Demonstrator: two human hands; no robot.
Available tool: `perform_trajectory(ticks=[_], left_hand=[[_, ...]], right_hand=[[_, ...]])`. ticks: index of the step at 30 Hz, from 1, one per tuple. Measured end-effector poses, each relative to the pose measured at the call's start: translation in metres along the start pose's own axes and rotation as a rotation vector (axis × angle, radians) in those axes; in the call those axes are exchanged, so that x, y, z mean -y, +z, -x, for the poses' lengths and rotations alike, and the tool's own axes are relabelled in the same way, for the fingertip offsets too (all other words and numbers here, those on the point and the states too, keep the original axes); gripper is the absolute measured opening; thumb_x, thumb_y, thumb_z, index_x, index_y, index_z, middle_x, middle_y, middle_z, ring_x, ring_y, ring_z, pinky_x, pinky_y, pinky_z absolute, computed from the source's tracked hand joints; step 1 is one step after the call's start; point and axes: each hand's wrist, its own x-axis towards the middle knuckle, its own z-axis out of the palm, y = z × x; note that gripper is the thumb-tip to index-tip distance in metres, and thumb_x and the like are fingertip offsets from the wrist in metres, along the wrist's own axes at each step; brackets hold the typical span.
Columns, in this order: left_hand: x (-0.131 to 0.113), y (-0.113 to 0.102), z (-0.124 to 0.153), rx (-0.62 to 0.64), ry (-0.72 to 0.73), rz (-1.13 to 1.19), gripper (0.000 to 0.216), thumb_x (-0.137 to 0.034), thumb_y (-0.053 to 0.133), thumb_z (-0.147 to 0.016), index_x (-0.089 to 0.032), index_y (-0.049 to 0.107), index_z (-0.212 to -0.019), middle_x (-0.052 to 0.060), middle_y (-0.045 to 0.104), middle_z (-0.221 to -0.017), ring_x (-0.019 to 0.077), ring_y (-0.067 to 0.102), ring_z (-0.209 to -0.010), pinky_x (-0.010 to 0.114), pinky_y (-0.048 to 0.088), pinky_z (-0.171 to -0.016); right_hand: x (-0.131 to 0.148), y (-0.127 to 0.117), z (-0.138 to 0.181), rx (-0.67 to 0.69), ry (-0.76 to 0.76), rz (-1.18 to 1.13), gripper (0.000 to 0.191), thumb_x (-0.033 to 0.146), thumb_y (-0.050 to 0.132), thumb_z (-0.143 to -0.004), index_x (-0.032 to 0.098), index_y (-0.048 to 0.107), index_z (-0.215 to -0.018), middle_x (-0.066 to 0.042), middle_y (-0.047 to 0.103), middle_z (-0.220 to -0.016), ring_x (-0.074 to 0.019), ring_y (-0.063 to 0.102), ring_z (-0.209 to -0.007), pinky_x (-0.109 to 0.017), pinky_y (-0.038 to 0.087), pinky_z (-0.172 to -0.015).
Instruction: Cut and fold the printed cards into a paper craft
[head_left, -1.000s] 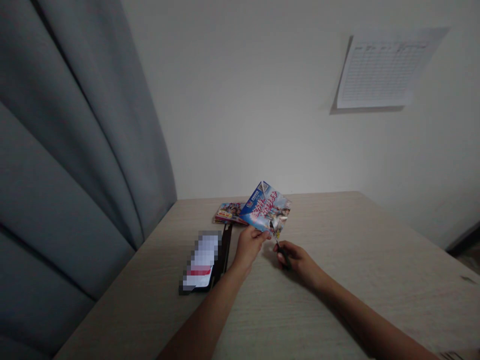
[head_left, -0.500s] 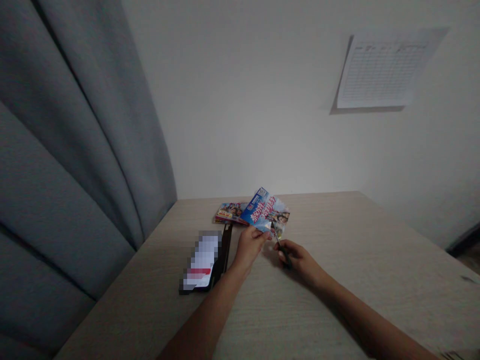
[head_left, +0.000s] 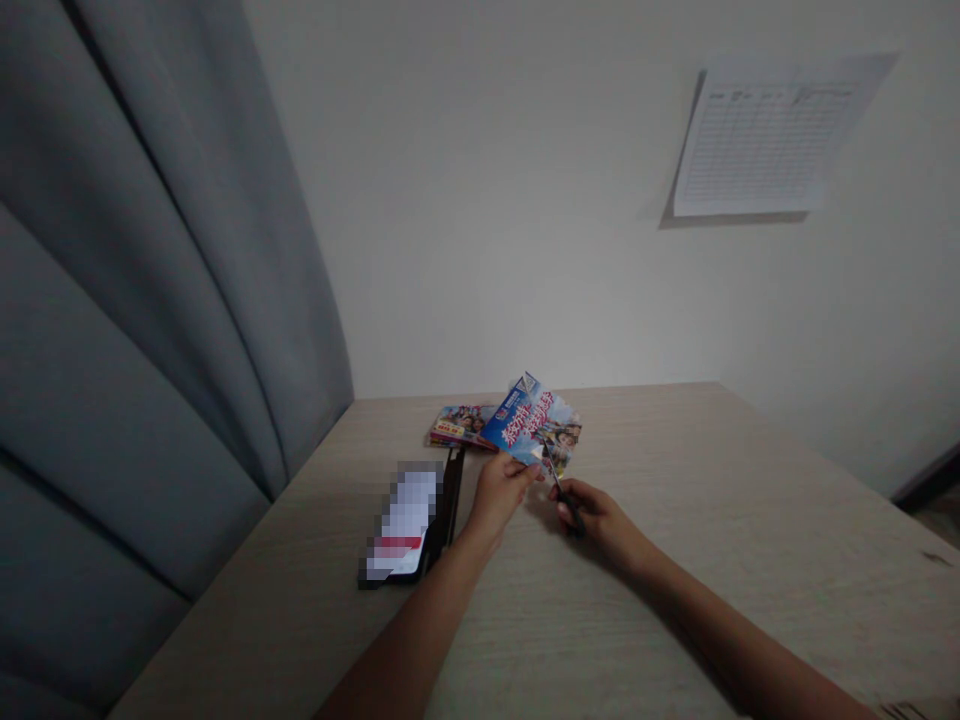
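My left hand (head_left: 504, 492) pinches the lower edge of a blue printed leaflet (head_left: 517, 418) with red lettering and small pictures of people. The leaflet is held up at a slant above the table. In my right hand (head_left: 592, 512) is a pair of scissors (head_left: 570, 512) with dark handles, its blades pointing up and left at the leaflet's lower edge. Whether the blades are closed on the paper I cannot tell. Just behind and left of my left hand lies a stack of similar leaflets (head_left: 456, 424), partly covered by the held one.
A phone (head_left: 401, 525) with a lit, blurred screen lies left of my left forearm, a dark strip (head_left: 452, 490) beside it. The pale wooden table (head_left: 712, 520) meets a wall at the back. Grey curtain (head_left: 187, 300) hangs on the left; a printed sheet (head_left: 765, 150) is on the wall.
The leaflet has shifted very slightly in my left hand. Both hands and the scissors stay almost where they were.
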Motion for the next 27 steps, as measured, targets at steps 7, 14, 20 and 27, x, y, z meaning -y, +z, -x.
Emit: perform_trajectory(ticks=[7,14,20,27], left_hand=[[-0.0016,0.0005,0.0012,0.018,-0.005,0.012,0.036,-0.043,0.08,-0.065,-0.015,0.067,-0.083,0.001,0.07,-0.068,0.0032,0.035,-0.04,0.019,0.022,-0.042],[-0.0022,-0.0015,0.002,0.034,-0.074,-0.012,0.036,-0.043,0.079,-0.066,-0.015,0.066,-0.086,0.001,0.069,-0.076,0.0057,0.049,-0.047,0.018,0.028,-0.043],[-0.0038,-0.0035,0.0016,0.062,-0.133,0.088,0.04,-0.043,0.082,-0.065,-0.018,0.066,-0.091,-0.001,0.065,-0.083,0.0046,0.049,-0.055,0.016,0.027,-0.044],[-0.0025,-0.0033,0.0004,0.004,-0.146,0.181,0.045,-0.046,0.085,-0.063,-0.017,0.066,-0.092,-0.002,0.06,-0.079,0.0038,0.048,-0.055,0.014,0.028,-0.044]], right_hand=[[0.0014,0.0017,-0.0003,-0.016,-0.004,0.021,0.044,0.059,0.064,-0.081,0.018,0.057,-0.095,0.002,0.05,-0.07,-0.0128,0.043,-0.064,-0.026,0.033,-0.059],[-0.0054,-0.0024,-0.0021,-0.049,-0.058,0.187,0.033,0.048,0.059,-0.087,0.017,0.06,-0.097,0.0,0.055,-0.075,-0.013,0.045,-0.066,-0.026,0.037,-0.061],[-0.0045,-0.0068,-0.0025,-0.125,-0.098,0.429,0.027,0.039,0.057,-0.088,0.017,0.065,-0.1,0.001,0.057,-0.069,-0.0129,0.045,-0.061,-0.025,0.037,-0.06],[-0.0031,-0.0061,-0.0011,-0.158,-0.099,0.544,0.026,0.038,0.059,-0.086,0.018,0.067,-0.102,-0.004,0.066,-0.079,-0.0178,0.055,-0.071,-0.029,0.042,-0.07]])
